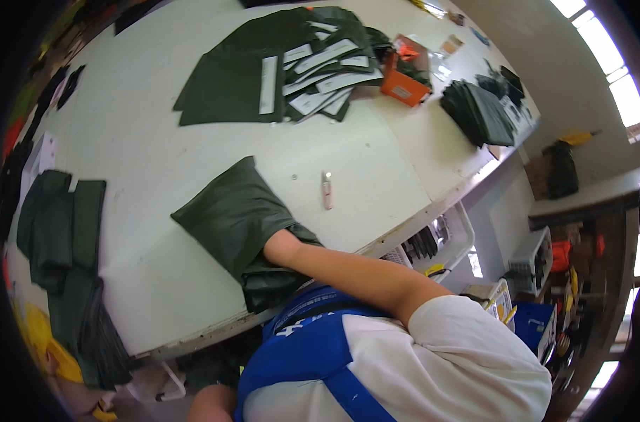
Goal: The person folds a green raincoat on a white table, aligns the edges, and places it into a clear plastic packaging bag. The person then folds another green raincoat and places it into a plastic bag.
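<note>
A dark green plastic mailing bag lies near the front edge of the white table. My right hand reaches into the bag's near end, where folds of dark plastic cover its fingers. Whether it grips something inside cannot be seen. Part of my left arm shows at the lower edge, and the left hand itself is out of sight. To the right of the bag, a small pink-handled cutter rests on the table.
Several labelled dark bags are spread at the far side. Beside them stands an orange box; farther right is a folded dark stack. More dark bags hang over the left edge. A white basket sits below the table's right edge.
</note>
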The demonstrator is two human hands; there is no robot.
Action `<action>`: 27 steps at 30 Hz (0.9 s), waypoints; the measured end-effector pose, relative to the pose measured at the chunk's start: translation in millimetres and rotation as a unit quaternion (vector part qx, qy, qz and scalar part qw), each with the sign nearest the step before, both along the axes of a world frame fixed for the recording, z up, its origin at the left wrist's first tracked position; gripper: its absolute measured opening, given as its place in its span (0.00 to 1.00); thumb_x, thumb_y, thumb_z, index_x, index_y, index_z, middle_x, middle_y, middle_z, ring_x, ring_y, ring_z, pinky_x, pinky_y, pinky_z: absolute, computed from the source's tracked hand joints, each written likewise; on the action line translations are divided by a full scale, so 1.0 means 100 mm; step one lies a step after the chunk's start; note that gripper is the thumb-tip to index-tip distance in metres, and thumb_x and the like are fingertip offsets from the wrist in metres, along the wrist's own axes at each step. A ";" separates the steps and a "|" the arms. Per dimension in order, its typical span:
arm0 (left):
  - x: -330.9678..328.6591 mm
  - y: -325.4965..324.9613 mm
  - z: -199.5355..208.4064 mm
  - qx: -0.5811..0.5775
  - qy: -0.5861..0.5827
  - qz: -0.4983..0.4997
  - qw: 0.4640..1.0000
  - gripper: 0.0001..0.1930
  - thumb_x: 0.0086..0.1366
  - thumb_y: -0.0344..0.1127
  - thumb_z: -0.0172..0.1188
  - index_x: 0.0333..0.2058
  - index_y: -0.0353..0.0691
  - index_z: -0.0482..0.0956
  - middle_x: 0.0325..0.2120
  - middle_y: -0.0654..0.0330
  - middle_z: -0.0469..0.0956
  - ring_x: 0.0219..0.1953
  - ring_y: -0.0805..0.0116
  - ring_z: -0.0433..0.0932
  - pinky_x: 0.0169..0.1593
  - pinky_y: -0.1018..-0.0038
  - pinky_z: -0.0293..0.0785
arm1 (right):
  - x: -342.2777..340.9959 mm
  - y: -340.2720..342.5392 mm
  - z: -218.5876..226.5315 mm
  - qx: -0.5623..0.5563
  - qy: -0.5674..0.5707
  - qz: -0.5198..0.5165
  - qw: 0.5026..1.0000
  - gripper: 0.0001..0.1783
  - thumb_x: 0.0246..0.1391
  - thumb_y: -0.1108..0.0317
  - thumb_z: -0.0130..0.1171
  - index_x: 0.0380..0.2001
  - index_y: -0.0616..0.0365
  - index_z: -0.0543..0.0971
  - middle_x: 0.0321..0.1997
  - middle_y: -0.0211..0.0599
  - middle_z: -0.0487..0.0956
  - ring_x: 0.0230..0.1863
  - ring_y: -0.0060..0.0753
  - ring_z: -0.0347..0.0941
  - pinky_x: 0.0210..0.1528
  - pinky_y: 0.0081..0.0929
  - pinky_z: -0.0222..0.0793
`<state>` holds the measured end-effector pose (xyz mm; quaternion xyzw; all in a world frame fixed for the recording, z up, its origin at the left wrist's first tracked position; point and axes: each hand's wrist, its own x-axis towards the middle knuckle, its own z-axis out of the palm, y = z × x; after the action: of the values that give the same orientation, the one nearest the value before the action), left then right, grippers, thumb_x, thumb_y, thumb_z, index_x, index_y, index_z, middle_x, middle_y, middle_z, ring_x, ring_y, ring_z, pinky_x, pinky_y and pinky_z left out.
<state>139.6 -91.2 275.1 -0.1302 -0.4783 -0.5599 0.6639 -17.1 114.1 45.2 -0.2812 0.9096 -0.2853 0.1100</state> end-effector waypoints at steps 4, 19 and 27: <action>-0.35 0.14 -1.47 0.139 -0.546 -0.129 0.816 0.24 0.67 0.40 0.50 0.58 0.35 0.60 0.54 0.53 0.63 0.56 0.64 0.60 0.59 0.70 0.58 | 0.05 -0.02 -0.31 0.002 0.063 0.033 0.997 0.23 0.62 0.65 0.41 0.59 0.60 0.67 0.65 0.48 0.64 0.66 0.44 0.57 0.68 0.33 0.49; -0.31 0.59 -2.42 0.077 -0.710 -0.404 0.572 0.55 0.49 0.27 0.68 0.68 0.38 0.36 0.63 0.49 0.54 0.65 0.56 0.56 0.65 0.70 0.54 | -0.19 -0.16 0.01 -0.046 0.107 0.064 0.991 0.34 0.57 0.51 0.52 0.63 0.53 0.63 0.67 0.41 0.62 0.68 0.44 0.55 0.70 0.39 0.47; -0.35 0.47 -2.27 0.295 -0.641 -0.494 0.508 0.52 0.50 0.30 0.68 0.68 0.42 0.42 0.64 0.55 0.56 0.65 0.62 0.55 0.65 0.68 0.54 | 0.01 -0.35 -0.08 -0.045 0.102 0.114 0.987 0.33 0.57 0.51 0.52 0.63 0.53 0.63 0.68 0.42 0.61 0.68 0.45 0.54 0.70 0.41 0.46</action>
<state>104.4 -43.8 48.0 0.2518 -0.4391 -0.8370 -0.2077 -15.9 79.4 37.4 -0.4153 0.8643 -0.2817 0.0350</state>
